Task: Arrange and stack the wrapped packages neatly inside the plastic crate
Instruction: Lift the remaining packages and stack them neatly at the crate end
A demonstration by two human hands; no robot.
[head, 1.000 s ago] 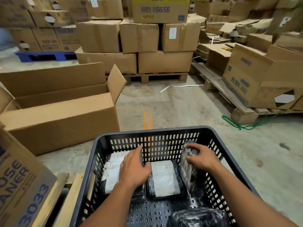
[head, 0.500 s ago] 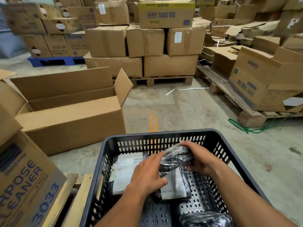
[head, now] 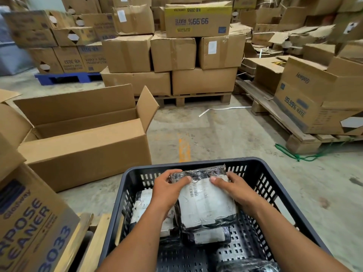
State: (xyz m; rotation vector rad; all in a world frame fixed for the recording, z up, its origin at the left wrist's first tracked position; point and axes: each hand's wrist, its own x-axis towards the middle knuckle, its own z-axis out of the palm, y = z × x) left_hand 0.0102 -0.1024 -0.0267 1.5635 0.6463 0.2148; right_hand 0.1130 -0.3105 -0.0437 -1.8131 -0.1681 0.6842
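A dark grey perforated plastic crate (head: pixel 261 169) stands in front of me. Both hands hold one black wrapped package with a white label (head: pixel 204 203) flat and tilted above the crate's middle. My left hand (head: pixel 167 191) grips its left top corner, my right hand (head: pixel 233 189) its right edge. Under it lies another labelled package (head: pixel 208 235). A third package (head: pixel 143 205) rests at the crate's left, partly hidden by my left forearm. A further black package (head: pixel 247 266) shows at the near right corner.
An open cardboard box (head: pixel 82 146) stands left of the crate, and a printed carton (head: pixel 33 228) is at the near left on wooden slats. Stacked cartons on pallets (head: pixel 172 75) fill the back and right. A green cord (head: pixel 298 156) lies on the concrete floor.
The package that my right hand held upright at the crate's right side has been lifted, turned label-up and brought over the middle package. My left hand left the left package and joined the grip.
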